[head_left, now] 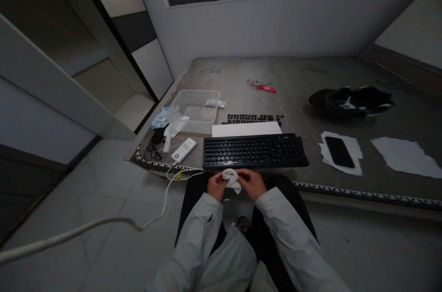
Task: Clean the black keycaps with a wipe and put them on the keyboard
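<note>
Holding both pale sleeves (293,234) angled inward on the near side of the keyboard (254,151), with wrists bent in toward each other. Pinching a bunched white tissue (234,183) just off the keyboard's near edge, left hand (216,186) on one side, right hand (253,184) on the other. Not pressing it to any keys, so looking kinda unfinished there. Just beyond the keyboard, spotting a white strip (247,130), then rows of black keys (253,118); guessing at loose caps, so probably counting that bit as done.
</note>
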A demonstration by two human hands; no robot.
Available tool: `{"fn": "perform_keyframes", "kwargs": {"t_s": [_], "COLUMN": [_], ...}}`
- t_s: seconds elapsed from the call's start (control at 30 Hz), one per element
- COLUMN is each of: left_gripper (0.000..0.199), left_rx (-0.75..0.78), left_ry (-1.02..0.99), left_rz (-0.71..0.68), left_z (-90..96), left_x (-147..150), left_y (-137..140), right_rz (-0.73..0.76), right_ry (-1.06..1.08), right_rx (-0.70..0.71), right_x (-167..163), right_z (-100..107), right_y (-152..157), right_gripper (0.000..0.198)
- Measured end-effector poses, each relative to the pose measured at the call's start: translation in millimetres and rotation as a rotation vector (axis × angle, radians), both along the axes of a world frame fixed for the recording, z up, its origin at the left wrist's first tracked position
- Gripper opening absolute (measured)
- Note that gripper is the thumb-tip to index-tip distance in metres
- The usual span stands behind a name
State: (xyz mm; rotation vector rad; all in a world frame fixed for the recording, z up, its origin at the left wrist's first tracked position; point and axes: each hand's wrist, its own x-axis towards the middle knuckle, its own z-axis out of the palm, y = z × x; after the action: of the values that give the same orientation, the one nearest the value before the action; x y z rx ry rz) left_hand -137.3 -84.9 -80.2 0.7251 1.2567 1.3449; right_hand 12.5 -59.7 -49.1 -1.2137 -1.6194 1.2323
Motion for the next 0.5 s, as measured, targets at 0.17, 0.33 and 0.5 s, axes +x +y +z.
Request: {"fn": "perform_keyframes", "kwargs": {"t_s": [0.17, 0.33, 0.5], "left_gripper": [0.032, 0.040, 0.046], "left_rx": [0.009, -0.019, -0.053], "left_ry": [0.000, -0.054, -0.075], "left_rz": [0.000, 0.017, 0.008], "left_z": [1.6, 4.0, 9.6], "left_x": [1.1, 4.3, 3.6], "left_y": [-0.8, -0.5, -0.8], "right_rz": [-0.001, -0.043, 0.044], "right_ry": [-0.032, -0.034, -0.022], "right_rx": [-0.015, -0.087, -0.089], "right_x": [-0.4, -1.6, -2.1], "right_z": [2.4, -0.9, -1.7], "right_y": [-0.3, -1.4, -1.4], "right_gripper": [0.023, 0.023, 0.020]}}
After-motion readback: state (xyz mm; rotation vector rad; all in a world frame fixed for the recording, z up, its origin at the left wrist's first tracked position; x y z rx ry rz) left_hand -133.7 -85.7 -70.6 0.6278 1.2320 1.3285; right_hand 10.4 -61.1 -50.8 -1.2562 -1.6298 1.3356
